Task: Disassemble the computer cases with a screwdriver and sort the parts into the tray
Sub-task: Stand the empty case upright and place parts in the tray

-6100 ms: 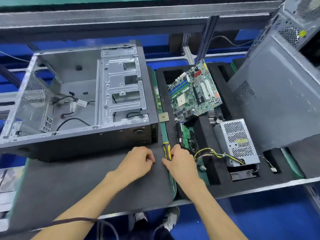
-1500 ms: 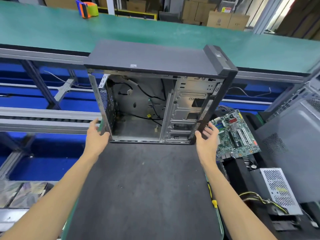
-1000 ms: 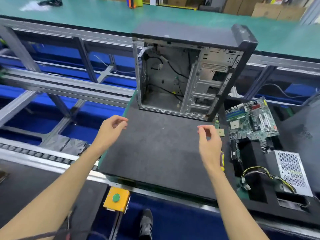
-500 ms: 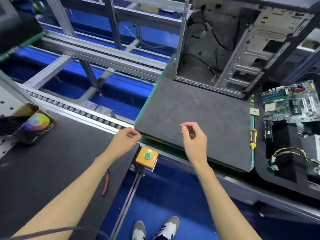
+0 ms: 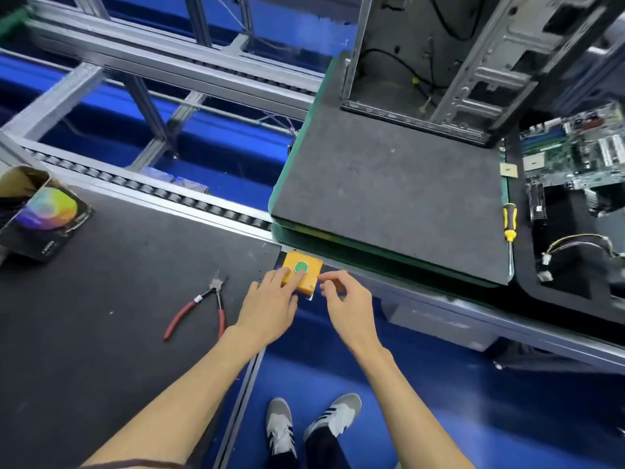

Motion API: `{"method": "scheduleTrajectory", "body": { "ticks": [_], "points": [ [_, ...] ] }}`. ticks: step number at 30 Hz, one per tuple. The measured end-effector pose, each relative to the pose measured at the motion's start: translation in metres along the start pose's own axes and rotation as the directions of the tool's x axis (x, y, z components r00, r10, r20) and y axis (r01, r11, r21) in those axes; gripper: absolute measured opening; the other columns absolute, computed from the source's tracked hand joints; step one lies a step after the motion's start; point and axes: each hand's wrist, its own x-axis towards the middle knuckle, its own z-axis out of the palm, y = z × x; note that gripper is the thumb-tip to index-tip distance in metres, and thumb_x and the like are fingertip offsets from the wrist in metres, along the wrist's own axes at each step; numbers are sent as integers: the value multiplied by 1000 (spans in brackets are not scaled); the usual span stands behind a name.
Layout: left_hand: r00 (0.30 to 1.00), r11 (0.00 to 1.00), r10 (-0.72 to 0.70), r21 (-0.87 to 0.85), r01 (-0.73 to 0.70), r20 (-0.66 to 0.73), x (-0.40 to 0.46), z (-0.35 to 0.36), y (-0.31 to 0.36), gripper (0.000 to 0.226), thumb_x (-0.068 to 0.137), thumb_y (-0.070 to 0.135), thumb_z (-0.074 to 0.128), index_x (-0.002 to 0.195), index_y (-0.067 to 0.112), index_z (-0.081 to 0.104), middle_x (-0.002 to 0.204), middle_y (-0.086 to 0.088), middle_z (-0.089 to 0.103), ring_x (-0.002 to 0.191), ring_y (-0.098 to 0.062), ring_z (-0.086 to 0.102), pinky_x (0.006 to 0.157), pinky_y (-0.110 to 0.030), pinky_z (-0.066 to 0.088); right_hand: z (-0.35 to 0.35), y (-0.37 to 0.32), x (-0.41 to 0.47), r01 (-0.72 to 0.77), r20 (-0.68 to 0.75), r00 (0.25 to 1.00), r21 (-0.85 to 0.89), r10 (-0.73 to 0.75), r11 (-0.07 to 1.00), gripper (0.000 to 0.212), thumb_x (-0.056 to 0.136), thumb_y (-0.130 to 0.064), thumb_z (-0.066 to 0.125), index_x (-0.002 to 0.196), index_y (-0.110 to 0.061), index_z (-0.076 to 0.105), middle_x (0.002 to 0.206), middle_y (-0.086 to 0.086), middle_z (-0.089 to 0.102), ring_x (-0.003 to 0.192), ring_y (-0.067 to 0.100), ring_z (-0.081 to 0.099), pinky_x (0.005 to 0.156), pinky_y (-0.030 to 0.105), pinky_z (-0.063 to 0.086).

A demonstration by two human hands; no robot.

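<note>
The stripped computer case (image 5: 449, 62) stands upright at the back of a dark foam pad (image 5: 389, 204), open side facing me. A yellow-and-black screwdriver (image 5: 509, 221) lies along the pad's right edge. The black foam tray (image 5: 575, 292) at right holds the motherboard (image 5: 581, 147) and a bundle of yellow cables (image 5: 575, 240). My left hand (image 5: 270, 304) reaches to a yellow button box (image 5: 302, 275), one straight finger touching its green button. My right hand (image 5: 348, 306) hovers just right of the box, fingers loosely curled, holding nothing.
Red-handled pliers (image 5: 199, 308) lie on the dark bench mat (image 5: 101, 333) at left. A cardboard box with a colourful lid (image 5: 40, 214) sits at the far left. Roller conveyor rails (image 5: 152, 191) and aluminium framing run behind over a blue floor.
My view swung down and left, away from the case. Both hands dropped from the pad's front edge to the button box, and my left finger now touches the green button.
</note>
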Motion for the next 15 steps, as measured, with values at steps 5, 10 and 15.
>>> {"method": "scheduleTrajectory", "body": {
  "ticks": [5,10,15],
  "points": [
    [1000,1000,-23,-11,23,-16,1,-1,3,54,101,30,43,153,33,30,151,2,37,136,-18,36,100,-38,39,-4,-7,-3,-28,-19,999,7,28,1000,23,99,-20,52,98,-35,70,96,-18,70,88,6,66,75,21,54],
    [999,1000,-24,-3,23,-22,5,-5,7,53,99,31,46,151,31,34,145,2,41,128,-18,42,99,-35,38,-11,-11,-6,-22,-36,999,1,22,1000,24,99,-19,52,98,-35,69,95,-17,70,90,4,66,75,19,53],
    [994,993,-95,70,98,-53,14,-20,19,39,101,34,42,138,27,50,128,-1,52,116,-20,50,95,-34,39,-26,-16,-7,-18,-78,997,25,20,1000,27,98,-17,52,93,-38,68,92,-22,69,89,4,66,74,16,51]
  ]
}}
